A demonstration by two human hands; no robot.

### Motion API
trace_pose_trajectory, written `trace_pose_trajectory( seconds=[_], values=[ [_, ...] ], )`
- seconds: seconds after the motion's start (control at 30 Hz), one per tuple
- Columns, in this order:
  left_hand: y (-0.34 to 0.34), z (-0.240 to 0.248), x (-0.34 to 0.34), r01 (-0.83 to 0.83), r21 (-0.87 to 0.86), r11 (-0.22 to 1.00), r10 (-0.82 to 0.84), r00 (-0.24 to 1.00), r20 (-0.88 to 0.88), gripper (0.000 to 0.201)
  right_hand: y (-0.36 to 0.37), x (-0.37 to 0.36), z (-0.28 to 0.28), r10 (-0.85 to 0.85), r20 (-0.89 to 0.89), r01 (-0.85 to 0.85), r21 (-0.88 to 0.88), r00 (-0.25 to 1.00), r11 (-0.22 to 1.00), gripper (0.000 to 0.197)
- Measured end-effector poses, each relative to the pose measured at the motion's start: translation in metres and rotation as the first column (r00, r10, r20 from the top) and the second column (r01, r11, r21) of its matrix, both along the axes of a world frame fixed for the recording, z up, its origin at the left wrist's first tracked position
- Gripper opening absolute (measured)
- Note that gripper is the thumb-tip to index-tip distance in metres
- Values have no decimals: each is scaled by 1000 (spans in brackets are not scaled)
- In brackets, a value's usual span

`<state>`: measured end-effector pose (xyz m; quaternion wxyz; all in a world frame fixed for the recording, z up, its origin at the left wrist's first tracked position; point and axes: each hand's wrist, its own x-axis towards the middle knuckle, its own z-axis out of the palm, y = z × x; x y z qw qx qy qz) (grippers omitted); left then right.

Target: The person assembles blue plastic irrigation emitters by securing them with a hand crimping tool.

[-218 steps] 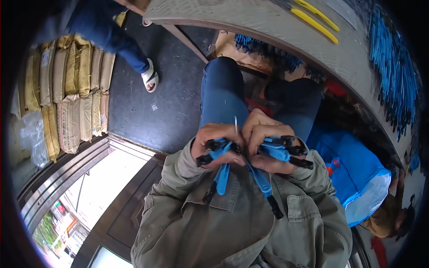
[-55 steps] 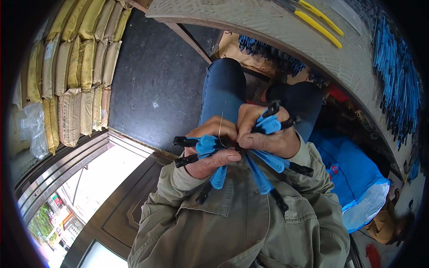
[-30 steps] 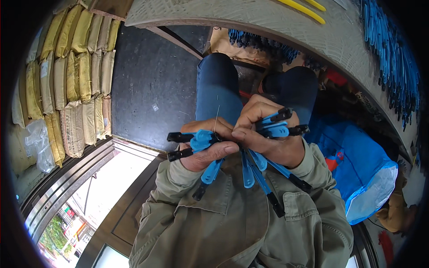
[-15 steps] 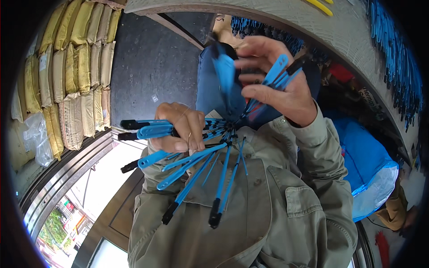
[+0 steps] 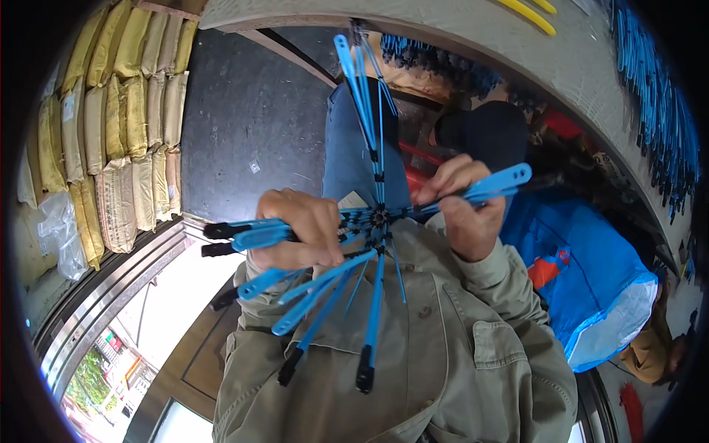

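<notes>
What looks like an umbrella frame spreads before my chest, its flat blue ribs with black ends fanning out from a small black hub. To the left of the hub my left hand is closed around a group of ribs, whose tips stick out past the knuckles. On the right, my right hand pinches another blue rib between thumb and fingers. One cluster of ribs points away from me over my leg, held by neither hand. Several more fan down over my jacket.
A grey worktable curves across the far side, with yellow-handled tools and a heap of similar blue ribs. Stacked sacks line the left wall. At the right lies a blue bag. A dark floor stretches beyond my knees.
My right hand has come down and nearer to me, now on a rib to the hub's right. The far ribs, blurred before, now stand stretched away from me. My left hand keeps its grip.
</notes>
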<state>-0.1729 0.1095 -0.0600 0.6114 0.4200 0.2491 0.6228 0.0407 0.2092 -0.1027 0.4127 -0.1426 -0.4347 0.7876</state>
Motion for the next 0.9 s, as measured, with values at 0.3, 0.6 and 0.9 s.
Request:
trace_pose_trajectory(
  seconds=[0.3, 0.6, 0.9],
  values=[
    [-7, 32, 22, -104, -344, 933, 36, 980, -197, 12, -8, -38, 26, 254, 125, -269, 120, 959, 956, 12],
    [-11, 30, 17, -189, -373, 908, 85, 957, -276, 13, -13, -35, 38, 151, 257, -219, 258, 955, 941, 17],
    [-14, 21, 33, -380, -346, 858, 305, 918, -255, 10, -20, -35, 32, 18, 296, -120, 331, 955, 936, 24]
  ],
)
